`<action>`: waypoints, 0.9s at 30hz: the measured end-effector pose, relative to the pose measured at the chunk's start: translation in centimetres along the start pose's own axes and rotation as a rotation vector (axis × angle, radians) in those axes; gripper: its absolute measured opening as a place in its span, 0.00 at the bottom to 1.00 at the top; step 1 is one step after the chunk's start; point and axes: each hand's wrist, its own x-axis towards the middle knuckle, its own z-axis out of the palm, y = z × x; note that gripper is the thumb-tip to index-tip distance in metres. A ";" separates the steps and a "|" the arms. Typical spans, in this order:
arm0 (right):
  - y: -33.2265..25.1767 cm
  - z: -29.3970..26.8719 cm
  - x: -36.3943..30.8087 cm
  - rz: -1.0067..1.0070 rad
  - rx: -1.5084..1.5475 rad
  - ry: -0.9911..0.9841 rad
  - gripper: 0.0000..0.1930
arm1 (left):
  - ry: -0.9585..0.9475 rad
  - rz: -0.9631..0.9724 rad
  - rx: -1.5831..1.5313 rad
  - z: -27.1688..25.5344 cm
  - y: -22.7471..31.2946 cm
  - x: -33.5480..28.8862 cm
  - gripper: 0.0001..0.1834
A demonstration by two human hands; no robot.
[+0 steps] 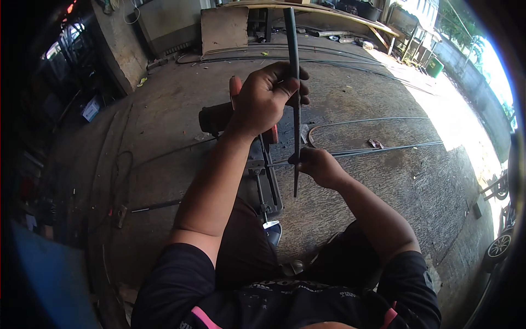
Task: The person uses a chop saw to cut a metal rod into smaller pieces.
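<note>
A long, dark metal bar (297, 129) stands nearly upright in front of me. My left hand (264, 103) is closed round its upper half, thumb pressed against it. Lower down, my right hand (324, 169) pinches the same bar near its bottom end. Behind and below my left arm is what looks like a cut-off saw (215, 118) with an orange handle (235, 86), partly hidden by my hand and forearm. Its metal base (271, 192) reaches toward my knees.
Long thin rods (383, 148) lie on the concrete floor at right, with more rods (329, 59) farther back. A brown board (224, 30) leans at the back. A hammer-like tool (121, 216) lies at left. A wheel (498, 247) shows at the right edge.
</note>
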 end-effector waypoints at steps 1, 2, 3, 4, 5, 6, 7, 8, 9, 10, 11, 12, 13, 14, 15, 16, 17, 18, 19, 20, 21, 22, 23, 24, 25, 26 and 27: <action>0.2 0.2 0.0 -0.009 0.086 0.023 0.15 | -0.033 0.021 -0.048 -0.1 0.0 0.0 0.10; 0.4 0.3 0.0 -0.017 0.172 0.047 0.13 | -0.033 0.021 -0.045 -0.1 0.0 0.0 0.10; 0.5 0.4 0.1 -0.019 0.173 0.048 0.13 | -0.069 0.046 -0.034 -0.1 0.1 0.0 0.10; 0.6 0.4 0.2 -0.011 0.076 0.080 0.12 | -0.105 0.070 -0.023 -0.1 0.1 -0.1 0.11; 0.7 0.4 0.2 -0.003 -0.021 0.114 0.11 | -0.107 0.070 -0.022 0.0 0.1 -0.1 0.11; 0.7 0.5 0.2 -0.004 -0.020 0.116 0.11 | -0.118 0.063 -0.066 0.0 0.1 0.0 0.13; 0.7 0.5 0.1 -0.008 -0.011 0.128 0.11 | -0.129 0.055 -0.109 0.0 0.0 0.0 0.14; 0.7 0.5 0.1 -0.046 0.012 0.140 0.10 | -0.130 0.057 -0.107 -0.1 0.1 0.0 0.14; 0.7 0.5 0.1 -0.015 -0.001 0.139 0.10 | -0.140 0.041 -0.131 -0.3 0.1 0.0 0.15; 0.7 0.5 0.1 -0.024 0.053 0.169 0.10 | -0.149 0.025 -0.154 -0.5 0.1 0.0 0.17; 0.6 0.5 0.1 -0.029 0.113 0.192 0.10 | -0.148 0.025 -0.152 -0.9 0.0 0.1 0.17; 0.6 0.3 0.1 -0.034 0.105 0.196 0.10 | -0.180 -0.028 0.038 -1.2 0.0 0.1 0.18; 0.5 0.1 0.1 -0.030 0.071 0.229 0.11 | -0.212 -0.082 0.227 -1.5 -0.2 0.1 0.19; 0.5 -0.1 0.1 -0.025 0.037 0.263 0.11 | -0.209 -0.081 0.226 -1.5 -0.5 0.0 0.19; 0.4 -0.2 0.1 -0.026 0.035 0.263 0.11 | -0.267 -0.161 0.298 -1.4 -0.8 -0.1 0.20; 0.3 -0.4 0.1 -0.014 0.017 0.284 0.12 | -0.323 -0.269 0.376 -1.3 -1.2 -0.1 0.21; 0.2 -0.5 0.0 -0.017 0.006 0.309 0.12 | -0.329 -0.239 0.369 -1.3 -1.5 0.0 0.21; 0.1 -0.5 0.0 -0.001 -0.001 0.309 0.12 | -0.278 -0.307 0.472 -1.2 -1.8 0.1 0.19; 0.0 -0.5 0.1 -0.004 -0.027 0.312 0.13 | -0.226 -0.377 0.575 -1.2 -2.1 0.1 0.18; -0.1 -0.5 0.1 -0.002 -0.050 0.311 0.13 | -0.226 -0.378 0.575 -1.3 -2.3 0.1 0.18; -0.1 -0.5 0.1 -0.008 -0.052 0.314 0.13 | -0.205 -0.402 0.502 -1.5 -2.6 0.2 0.16; -0.1 -0.5 0.2 0.008 -0.087 0.303 0.14 | -0.175 -0.437 0.418 -1.6 -2.8 0.2 0.15; 0.0 -0.5 0.2 0.001 -0.118 0.294 0.14 | -0.184 -0.425 0.428 -1.7 -3.1 0.1 0.15; 0.1 -0.4 0.3 0.024 -0.122 0.290 0.14 | -0.183 -0.378 0.437 -1.7 -3.3 0.1 0.13; 0.2 -0.3 0.4 0.036 -0.111 0.279 0.15 | -0.181 -0.331 0.446 -1.8 -3.6 0.1 0.12; 0.4 -0.2 0.5 0.036 -0.094 0.269 0.15 | -0.181 -0.330 0.448 -1.8 -3.9 0.1 0.12; 0.6 -0.2 0.6 0.046 -0.099 0.269 0.15 | -0.183 -0.355 0.388 -1.8 -4.2 0.1 0.10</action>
